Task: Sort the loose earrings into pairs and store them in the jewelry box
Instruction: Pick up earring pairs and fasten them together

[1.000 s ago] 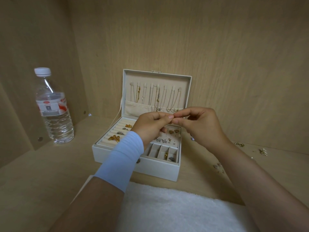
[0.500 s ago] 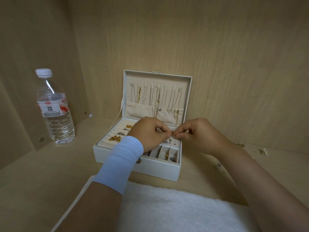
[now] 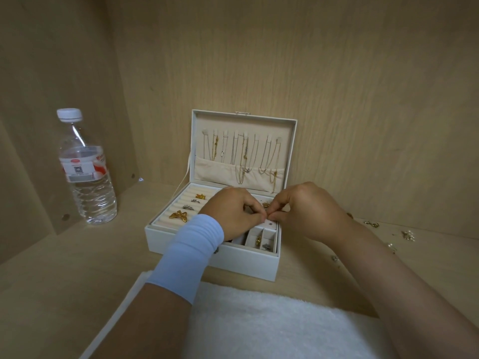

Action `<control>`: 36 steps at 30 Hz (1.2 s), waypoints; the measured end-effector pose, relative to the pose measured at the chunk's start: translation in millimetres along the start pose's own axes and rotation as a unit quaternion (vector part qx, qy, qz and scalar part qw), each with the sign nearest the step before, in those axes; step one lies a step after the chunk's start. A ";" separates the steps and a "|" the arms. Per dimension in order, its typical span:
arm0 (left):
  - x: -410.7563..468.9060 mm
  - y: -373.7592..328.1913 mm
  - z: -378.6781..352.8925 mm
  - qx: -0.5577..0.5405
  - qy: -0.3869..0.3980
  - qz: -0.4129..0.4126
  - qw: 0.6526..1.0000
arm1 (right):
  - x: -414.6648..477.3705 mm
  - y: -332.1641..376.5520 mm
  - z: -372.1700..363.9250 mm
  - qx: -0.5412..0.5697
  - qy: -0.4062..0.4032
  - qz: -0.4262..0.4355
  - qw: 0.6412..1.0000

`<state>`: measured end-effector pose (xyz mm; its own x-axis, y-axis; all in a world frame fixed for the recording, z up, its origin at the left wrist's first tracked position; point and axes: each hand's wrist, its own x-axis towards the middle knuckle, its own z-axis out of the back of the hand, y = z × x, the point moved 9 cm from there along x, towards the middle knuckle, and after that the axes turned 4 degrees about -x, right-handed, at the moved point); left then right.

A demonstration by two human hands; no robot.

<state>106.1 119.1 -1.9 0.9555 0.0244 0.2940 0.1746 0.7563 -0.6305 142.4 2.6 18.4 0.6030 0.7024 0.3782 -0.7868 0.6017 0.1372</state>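
While a few pieces (image 3: pixel 258 240) already lie in the jewelry box (image 3: pixel 243 263), fingers (image 3: pixel 256 216) of the left hand (image 3: pixel 233 211) and right hand (image 3: pixel 305 211) pinch one barely visible earring above its right panel; more loose earrings (image 3: pixel 407 235) lie right, on the shelf (image 3: pixel 77 255).

Jewelry box (image 3: pixel 212 257): white, rectangular, is sitting on the wooden shelf (image 3: pixel 77 268) with its lid standing open; stored earrings (image 3: pixel 258 240) are lying in its front-right compartments. Loose earrings (image 3: pixel 408 235): gold and pearl pieces, are lying scattered right of it.
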 end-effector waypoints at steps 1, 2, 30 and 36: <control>-0.2 0.1 -0.2 -0.002 -0.001 -0.001 1.000 | -0.2 -3.1 -0.7 0.005 0.005 -0.012 1.000; -0.3 0.6 -0.4 -0.003 -0.002 -0.001 1.000 | -0.4 -5.1 -2.4 0.012 0.015 -0.018 1.000; 7.6 -79.1 -54.2 0.042 0.035 -0.059 0.997 | -65.7 -88.7 22.9 0.053 0.123 -0.135 0.982; 16.8 -97.6 -126.8 0.126 0.192 -0.010 0.973 | -87.2 -109.7 5.7 0.024 0.184 -0.152 0.971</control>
<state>135.3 -37.2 -26.5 0.9795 -0.2006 -0.0159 0.1759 0.8921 -0.4162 175.4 -126.8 -24.5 0.8078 0.5882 -0.0387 -0.5644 0.7907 0.2374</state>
